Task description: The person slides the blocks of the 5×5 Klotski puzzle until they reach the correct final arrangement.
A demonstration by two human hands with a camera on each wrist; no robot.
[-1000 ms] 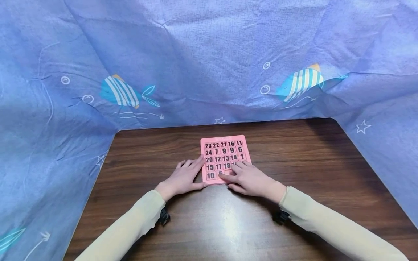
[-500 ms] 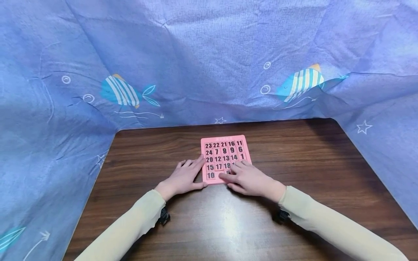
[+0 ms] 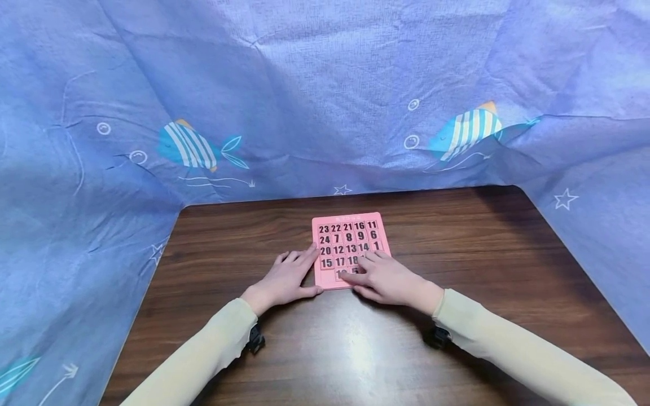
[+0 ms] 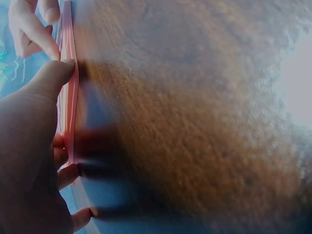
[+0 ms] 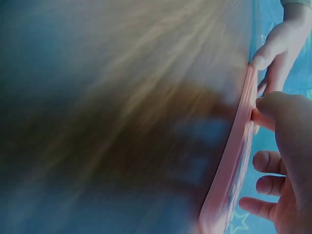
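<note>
A pink number slide puzzle [image 3: 347, 219] lies flat on the table, its tiles printed with black numbers. My left hand [image 3: 281, 283] rests at its left side: fingers fairly straight along the left edge, thumb at the near left corner. From the right, my right hand [image 3: 393, 280] reaches over the board, its index fingertip on the 10 tile [image 3: 339, 274] in the nearest row. The bare slot [image 3: 326, 276] is at that row's left end. Right of the 10 tile sits the 5 tile, partly covered. The right hand hides tiles at the near right. Both wrist views show the puzzle's pink side edge [image 4: 71, 107] [image 5: 229, 170].
The dark wood table [image 3: 457, 237] reaches out on all sides of the puzzle. Behind it and along both sides hangs a blue cloth [image 3: 325, 84] with fish and stars. A small black device [image 3: 255, 338] shows under the left wrist.
The 5 tile slid right first, then the 10 tile followed it one place right, so the bare slot is now at the left end. The left hand stayed in place.
</note>
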